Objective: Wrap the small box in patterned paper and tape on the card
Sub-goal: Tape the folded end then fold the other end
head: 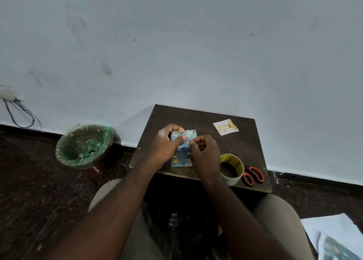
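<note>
Head view looks down on our two hands, which meet over the small box at the middle of the dark table. The box sits on the tabletop, covered in blue patterned paper. Our left hand grips its left side, fingers curled round the far end and the thumb pressed flat on the top face. Our right hand is curled tight, thumb and forefinger pinching the paper just beside the left thumb; we cannot tell whether anything else is between them. A birthday card lies apart to the right, near the far edge. A tape roll stands just beside our right wrist, with orange-handled scissors to its right.
</note>
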`<state>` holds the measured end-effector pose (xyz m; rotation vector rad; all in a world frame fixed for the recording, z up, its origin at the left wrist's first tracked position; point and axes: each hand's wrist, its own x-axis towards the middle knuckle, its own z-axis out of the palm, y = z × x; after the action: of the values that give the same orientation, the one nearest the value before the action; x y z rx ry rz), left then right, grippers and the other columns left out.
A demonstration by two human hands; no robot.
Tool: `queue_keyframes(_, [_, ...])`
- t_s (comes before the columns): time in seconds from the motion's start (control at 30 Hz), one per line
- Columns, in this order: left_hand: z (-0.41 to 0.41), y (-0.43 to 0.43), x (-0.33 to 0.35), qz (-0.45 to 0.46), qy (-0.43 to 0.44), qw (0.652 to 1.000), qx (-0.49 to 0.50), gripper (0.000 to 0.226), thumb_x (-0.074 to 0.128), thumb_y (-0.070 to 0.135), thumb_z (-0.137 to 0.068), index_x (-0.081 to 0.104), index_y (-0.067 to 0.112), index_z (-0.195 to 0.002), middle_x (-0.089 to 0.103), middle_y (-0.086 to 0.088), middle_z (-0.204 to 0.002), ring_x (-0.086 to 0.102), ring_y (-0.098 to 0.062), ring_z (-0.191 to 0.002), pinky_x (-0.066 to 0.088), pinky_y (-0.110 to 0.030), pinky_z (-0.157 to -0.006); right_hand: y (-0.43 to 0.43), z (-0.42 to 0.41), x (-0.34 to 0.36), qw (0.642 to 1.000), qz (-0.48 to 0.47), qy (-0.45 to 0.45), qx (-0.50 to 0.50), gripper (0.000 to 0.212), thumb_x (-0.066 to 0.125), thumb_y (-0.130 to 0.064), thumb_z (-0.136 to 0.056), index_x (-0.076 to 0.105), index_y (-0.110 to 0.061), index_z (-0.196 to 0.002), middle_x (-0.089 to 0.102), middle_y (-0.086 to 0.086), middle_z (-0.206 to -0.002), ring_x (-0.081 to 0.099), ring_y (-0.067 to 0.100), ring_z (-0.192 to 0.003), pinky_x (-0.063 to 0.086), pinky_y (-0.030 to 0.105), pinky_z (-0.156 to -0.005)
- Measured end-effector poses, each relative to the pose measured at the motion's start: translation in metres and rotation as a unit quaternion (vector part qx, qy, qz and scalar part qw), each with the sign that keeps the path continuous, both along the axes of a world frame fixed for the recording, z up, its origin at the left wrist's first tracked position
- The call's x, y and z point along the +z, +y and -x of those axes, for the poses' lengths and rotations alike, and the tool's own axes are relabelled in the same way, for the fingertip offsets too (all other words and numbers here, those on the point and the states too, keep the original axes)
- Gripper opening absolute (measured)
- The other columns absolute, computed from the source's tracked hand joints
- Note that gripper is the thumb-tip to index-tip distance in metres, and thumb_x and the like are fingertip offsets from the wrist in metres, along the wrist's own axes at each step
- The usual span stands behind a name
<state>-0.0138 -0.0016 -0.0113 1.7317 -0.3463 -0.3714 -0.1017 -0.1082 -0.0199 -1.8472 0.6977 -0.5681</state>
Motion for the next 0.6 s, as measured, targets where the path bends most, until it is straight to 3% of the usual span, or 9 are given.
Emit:
queue_keyframes(0.13, [0.003,-0.004,-0.001,0.043,0.039,0.998,0.026,0.033,0.074,0.007,-0.087,0.061,0.020,-0.113,0.068,-0.002,-0.110,0.069,-0.017,-0.098,0.060,-0.034,-0.083,-0.001,0.000,-0.001,1.000,0.007,0.000,0.002,0.011,0.067,-0.021,-0.092,0.058,-0.026,-0.088,0.060,-0.001,-0.098,0.060,0.006,-0.080,0.051,0.022,-0.066])
queue_keyframes(0.2, [0.003,-0.005,-0.004,0.059,0.047,0.996,0.042,0.037,0.075,0.007,-0.086,0.060,0.018,-0.118,0.067,-0.002,-0.112,0.068,-0.015,-0.099,0.059,-0.033,-0.083,-0.001,-0.001,0.000,1.000,0.005,0.003,0.004,0.013,0.068,-0.022,-0.091,0.058,-0.027,-0.086,0.062,-0.001,-0.096,0.061,0.008,-0.080,0.052,0.026,-0.067])
queue_keyframes(0.3, [0.004,-0.006,-0.005,0.068,0.050,0.995,0.059,0.035,0.074,0.008,-0.087,0.060,0.019,-0.116,0.068,-0.001,-0.111,0.068,-0.012,-0.095,0.058,-0.028,-0.079,-0.005,-0.004,0.004,1.000,-0.023,0.010,0.015,0.014,0.070,-0.024,-0.090,0.056,-0.027,-0.092,0.064,-0.002,-0.093,0.064,0.011,-0.083,0.057,0.033,-0.069])
queue_keyframes(0.47, [0.005,-0.006,-0.006,0.086,0.056,0.992,0.067,0.029,0.071,0.006,-0.089,0.060,0.021,-0.111,0.068,-0.001,-0.105,0.070,-0.008,-0.084,0.056,-0.023,-0.068,-0.011,-0.006,0.008,0.993,-0.097,0.012,0.061,0.026,0.068,-0.024,-0.094,0.057,-0.019,-0.117,0.068,-0.004,-0.095,0.070,0.008,-0.083,0.056,0.023,-0.065])
queue_keyframes(0.6, [0.007,-0.006,-0.007,0.120,0.064,0.988,0.079,0.021,0.066,0.005,-0.093,0.061,0.023,-0.103,0.069,-0.004,-0.099,0.070,-0.009,-0.078,0.056,-0.024,-0.064,-0.007,-0.003,-0.003,0.993,-0.105,-0.005,0.049,0.023,0.066,-0.027,-0.094,0.059,-0.024,-0.115,0.072,-0.001,-0.095,0.071,0.011,-0.086,0.061,0.038,-0.075])
